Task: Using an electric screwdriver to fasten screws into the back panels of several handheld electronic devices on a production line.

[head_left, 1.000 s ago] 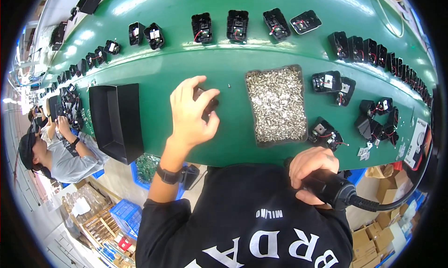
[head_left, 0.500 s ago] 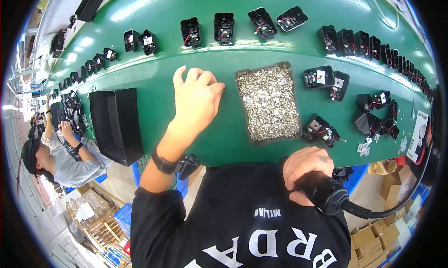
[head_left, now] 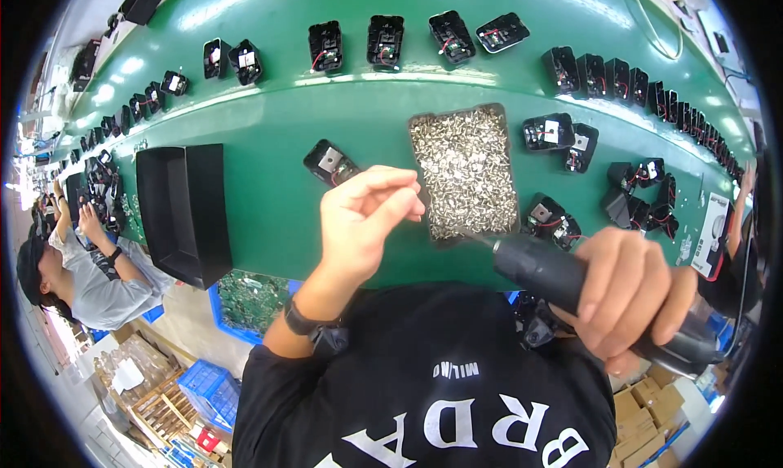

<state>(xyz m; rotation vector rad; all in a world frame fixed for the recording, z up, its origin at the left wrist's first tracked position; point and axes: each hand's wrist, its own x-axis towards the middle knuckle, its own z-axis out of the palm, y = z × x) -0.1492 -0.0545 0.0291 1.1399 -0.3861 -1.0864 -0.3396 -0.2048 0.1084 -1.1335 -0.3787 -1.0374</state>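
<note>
My right hand (head_left: 624, 297) is wrapped round a black electric screwdriver (head_left: 538, 268), whose thin bit points left at the near edge of the tray of screws. My left hand (head_left: 367, 215) is closed in a pinch beside that tray's left edge; whatever lies between the fingertips is too small to make out. Small silver screws (head_left: 465, 166) heap up in the dark rectangular tray (head_left: 414, 146). Just beyond my left hand, a black plastic housing (head_left: 320, 160) with a square metal plate inside lies on the green table, its near end partly covered by the hand.
An open black box (head_left: 183, 223) stands at left. More housings with red wires (head_left: 550, 131) lie right of the tray, and several line the raised back ledge (head_left: 385, 40). A blue crate of circuit boards (head_left: 253, 305) sits below the table edge. A co-worker (head_left: 90, 256) works at far left.
My right hand has raised the screwdriver and swung its bit toward the tray. My left hand has come nearer and right, and the housing beyond it now shows.
</note>
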